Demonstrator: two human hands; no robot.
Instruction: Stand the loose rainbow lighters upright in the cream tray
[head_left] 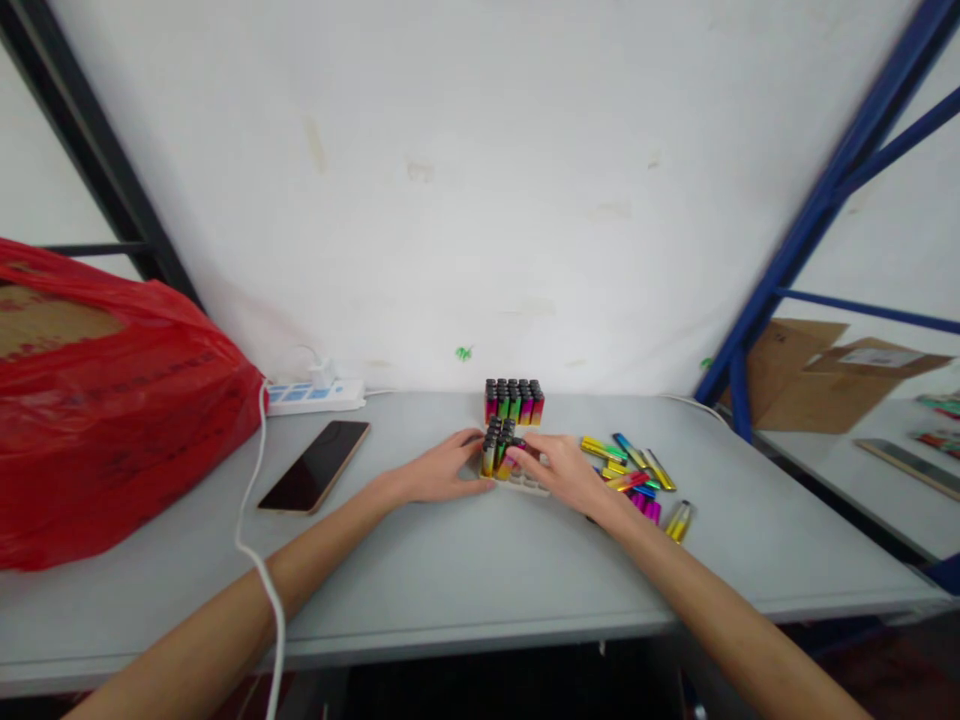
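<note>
A small white tray [534,488] near the table's middle holds a cluster of upright rainbow-coloured lighters [497,447]. My left hand [442,468] rests against the tray's left side, fingers curled at its edge. My right hand [562,470] reaches over the tray's right part, its fingers pinched on one lighter [512,462] at the cluster. Behind the tray stands a full block of upright lighters [514,401]. Several loose lighters [634,470] lie scattered to the right of my right hand.
A large red plastic bag [105,400] fills the table's left. A dark phone [315,465] lies beside it, a white power strip [315,396] sits by the wall, and a white cable [255,540] crosses my left arm. Blue shelf posts [795,260] and cardboard boxes [817,375] stand at right.
</note>
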